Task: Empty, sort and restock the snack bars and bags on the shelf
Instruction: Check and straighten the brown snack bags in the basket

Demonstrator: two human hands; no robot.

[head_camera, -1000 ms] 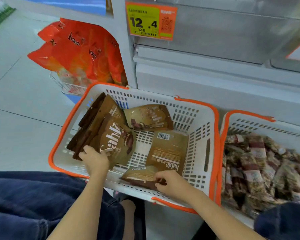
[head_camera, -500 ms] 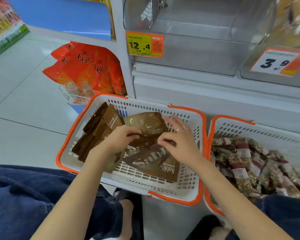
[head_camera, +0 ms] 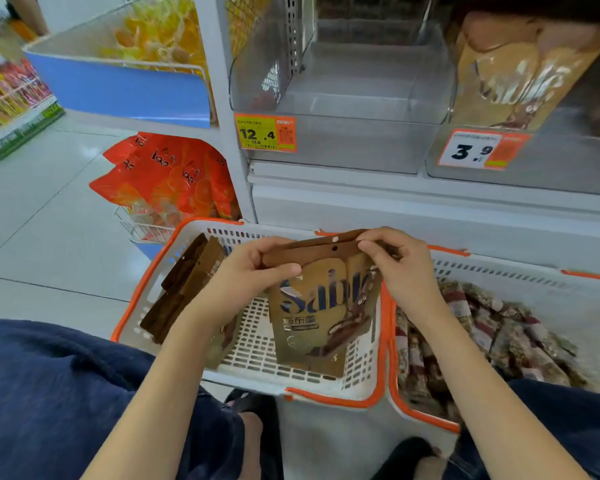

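Grey shop shelving [head_camera: 361,202] fills the far side, above a pale tiled floor [head_camera: 42,209]. On the shelf a clear plastic bin [head_camera: 343,95] stands with open room inside; on its front edge is a yellow and orange price tag [head_camera: 265,132] reading "12.4". To its right a second tag [head_camera: 478,150] reads "3.9", and above that stands a brown bag [head_camera: 523,74] with blurred pale lettering. Far left, orange bags [head_camera: 167,178] with dark script I cannot read lean over a small wire rack.

Near the person's knees sit two white baskets with orange rims. Over the left basket [head_camera: 257,355] both hands hold up a brown "Sable" snack bag [head_camera: 321,306] by its top strip, upright, its bottom down in the basket. The left hand [head_camera: 246,271] pinches the strip's left end, thumb in front; the right hand [head_camera: 399,265] pinches the right end. More than one bag seems held together, though I cannot tell how many. Further brown bags [head_camera: 184,282] lean against the basket's left wall, leaving much of the slotted floor bare. The right basket [head_camera: 499,271], touching the first, holds a heap of small wrapped snack bars [head_camera: 482,330]; their print is too blurred to read.
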